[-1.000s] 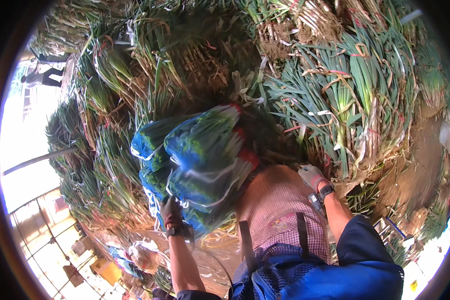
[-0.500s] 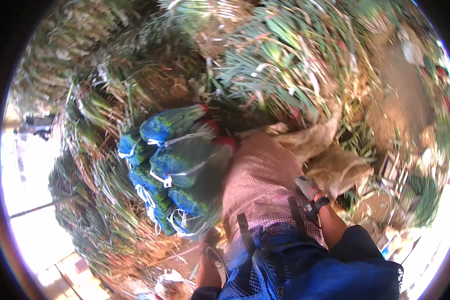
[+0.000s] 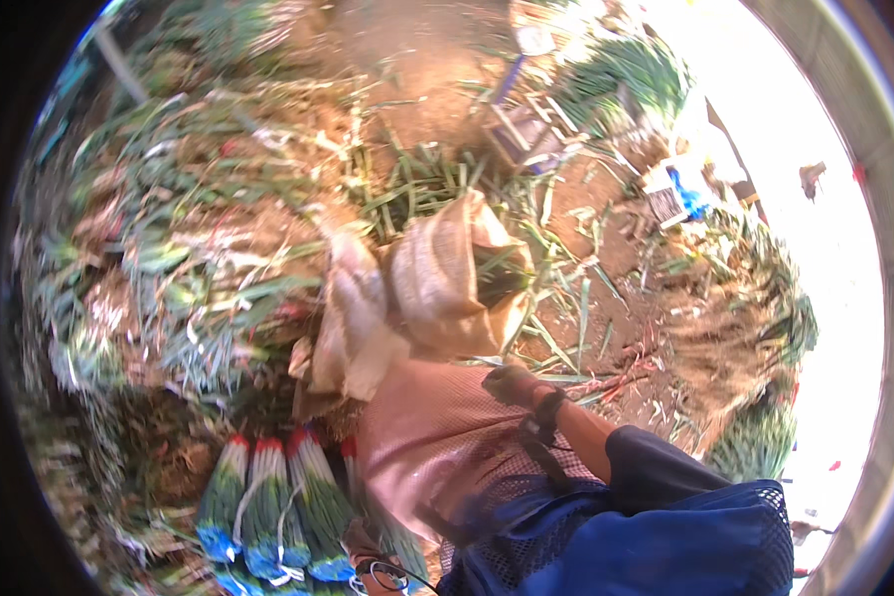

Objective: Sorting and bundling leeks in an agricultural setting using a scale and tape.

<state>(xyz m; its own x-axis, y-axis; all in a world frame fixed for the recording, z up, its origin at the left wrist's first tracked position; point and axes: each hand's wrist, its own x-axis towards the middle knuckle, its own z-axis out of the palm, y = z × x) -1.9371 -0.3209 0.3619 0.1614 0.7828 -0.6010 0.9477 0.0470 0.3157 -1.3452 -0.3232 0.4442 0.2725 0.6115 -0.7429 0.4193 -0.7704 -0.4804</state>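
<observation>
the fingers of the right hand, at five o'clock, look curled, though i cannot tell whether they pinch anything. the left hand, past six, is blurred, its fingers unreadable. just beside it, at seven, lie blue-ended scallion bundles, the rightmost partly hidden by the checked apron, the lowest cut off.

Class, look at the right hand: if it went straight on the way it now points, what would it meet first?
Most likely the beige sack, just past the edge of the pink apron, though depth is unclear and the right hand might brush the apron first.
</observation>
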